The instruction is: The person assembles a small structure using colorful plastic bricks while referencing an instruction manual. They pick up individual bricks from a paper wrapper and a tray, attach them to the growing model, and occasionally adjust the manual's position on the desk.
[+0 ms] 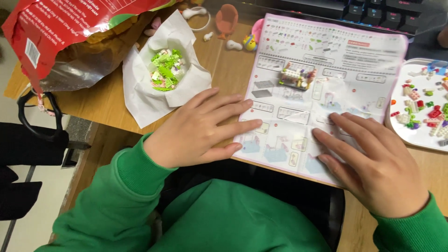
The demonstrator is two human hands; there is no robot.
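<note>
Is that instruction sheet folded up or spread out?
Spread out: the instruction sheet lies flat on the desk, both hands pressing its lower edge.

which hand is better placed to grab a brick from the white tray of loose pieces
Probably the right hand. It lies flat on the instruction sheet, right beside the white tray of loose bricks at the table's right edge. The left hand rests at the sheet's left edge, nearer the paper of green pieces.
</note>
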